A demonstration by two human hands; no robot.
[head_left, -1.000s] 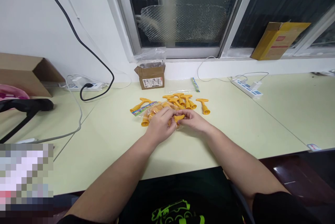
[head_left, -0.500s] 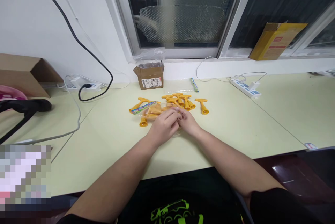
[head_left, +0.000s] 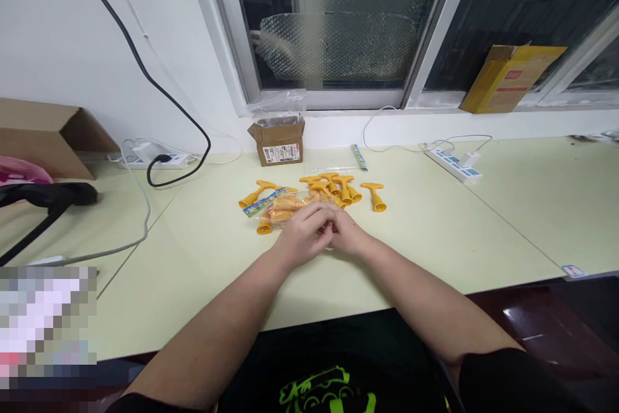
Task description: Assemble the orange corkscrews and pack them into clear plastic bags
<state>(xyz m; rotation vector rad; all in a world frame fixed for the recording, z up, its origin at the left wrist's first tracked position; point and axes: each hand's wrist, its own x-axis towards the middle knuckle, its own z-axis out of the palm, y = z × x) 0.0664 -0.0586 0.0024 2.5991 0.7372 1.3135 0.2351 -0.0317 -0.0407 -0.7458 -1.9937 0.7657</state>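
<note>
Both hands meet over the near end of a clear plastic bag (head_left: 267, 209) with a blue-green printed header strip. Inside the bag lie several yellow T-shaped plastic pieces (head_left: 286, 204). My left hand (head_left: 305, 230) has its fingers closed on the bag's edge. Against it, my right hand (head_left: 346, 229) pinches the same edge, its fingertips partly hidden. Loose yellow pieces with T-shaped tops and flared ends lie around the bag: a cluster (head_left: 344, 189) just beyond the hands, one single piece (head_left: 374, 198) to the right, and others at the left.
Behind the pieces, a second clear bag (head_left: 333, 159) lies flat beside a small open cardboard box (head_left: 280, 145). Power strips with cables stand at the right (head_left: 452, 163) and left (head_left: 180, 162). A larger cardboard box (head_left: 43, 136) and a black stand (head_left: 53, 196) occupy the left side.
My hands have drawn closer together on the bag's edge, the right fingers curling in more. The bag has shifted slightly; the loose pieces lie as before.
</note>
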